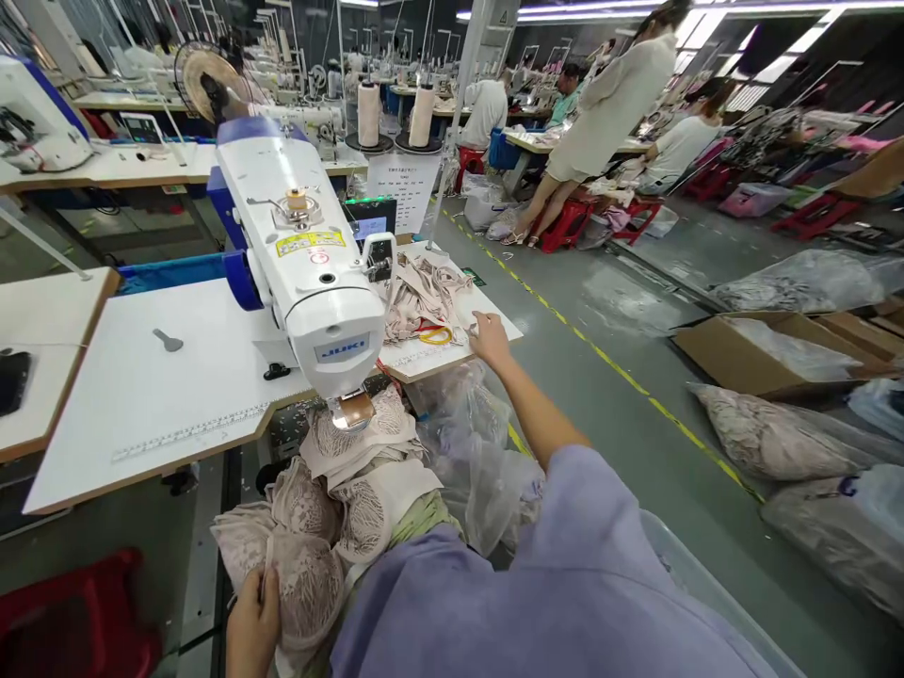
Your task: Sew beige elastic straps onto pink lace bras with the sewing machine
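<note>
My left hand (252, 629) is at the bottom edge, fingers closed on a beige lace bra piece (305, 574) lying in my lap with more such pieces (367, 452) piled under the white Juki sewing machine (311, 273). My right hand (489, 339) reaches out to the right end of the white sewing table (176, 386). It rests near a heap of beige straps (424, 292) and red-and-yellow scissors (436, 332); its fingers look curled and what they hold, if anything, is hidden. My lilac sleeve fills the lower middle.
Clear plastic bags (473, 443) hang beside my right knee. A red stool (77, 612) stands at lower left. Across the yellow-lined aisle lie cardboard boxes (763, 353) and bagged fabric (769, 433). Other people work at tables further back; one person stands (607, 113) there.
</note>
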The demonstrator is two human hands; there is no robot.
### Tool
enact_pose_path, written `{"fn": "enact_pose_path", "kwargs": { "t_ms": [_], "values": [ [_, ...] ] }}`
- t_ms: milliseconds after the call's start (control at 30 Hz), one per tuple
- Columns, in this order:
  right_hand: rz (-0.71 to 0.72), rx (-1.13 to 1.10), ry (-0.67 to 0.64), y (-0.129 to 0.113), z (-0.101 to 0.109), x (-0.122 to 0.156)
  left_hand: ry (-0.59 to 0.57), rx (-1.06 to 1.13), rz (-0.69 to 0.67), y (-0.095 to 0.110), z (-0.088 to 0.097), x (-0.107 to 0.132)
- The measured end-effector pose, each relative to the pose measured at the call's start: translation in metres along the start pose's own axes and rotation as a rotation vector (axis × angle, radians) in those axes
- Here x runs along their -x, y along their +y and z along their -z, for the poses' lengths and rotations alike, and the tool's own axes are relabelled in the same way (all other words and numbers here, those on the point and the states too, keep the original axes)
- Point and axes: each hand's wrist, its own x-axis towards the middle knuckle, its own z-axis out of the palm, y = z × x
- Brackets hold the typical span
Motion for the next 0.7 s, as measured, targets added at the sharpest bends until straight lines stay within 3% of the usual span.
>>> {"fn": "enact_pose_path", "kwargs": {
  "t_ms": [133, 267, 400, 500, 600, 633, 700],
  "values": [
    [0.041, -0.131, -0.010, -0.003, 0.004, -0.024, 0.019, 0.133, 0.053, 0.012, 0.016, 0.006],
    [0.091, -0.306, 0.129, -0.022, 0.011, -0.029, 0.135, 0.269, -0.029, 0.042, 0.017, 0.017],
    [0.191, -0.479, 0.281, -0.052, 0.048, -0.043, 0.082, 0.555, -0.123, 0.104, 0.012, 0.031],
    [0.298, -0.686, 0.327, -0.074, 0.085, -0.040, 0.069, 0.565, -0.231, 0.160, 0.011, 0.039],
    [0.413, -1.023, 0.163, -0.089, 0.110, -0.002, 0.021, 0.523, -0.355, 0.213, 0.011, 0.043],
    [0.439, -1.072, 0.029, -0.092, 0.114, 0.019, -0.004, 0.517, -0.396, 0.231, 0.012, 0.043],
    [0.481, -0.990, -0.373, -0.095, 0.117, 0.066, -0.038, 0.507, -0.478, 0.263, 0.013, 0.041]
  ]
}}
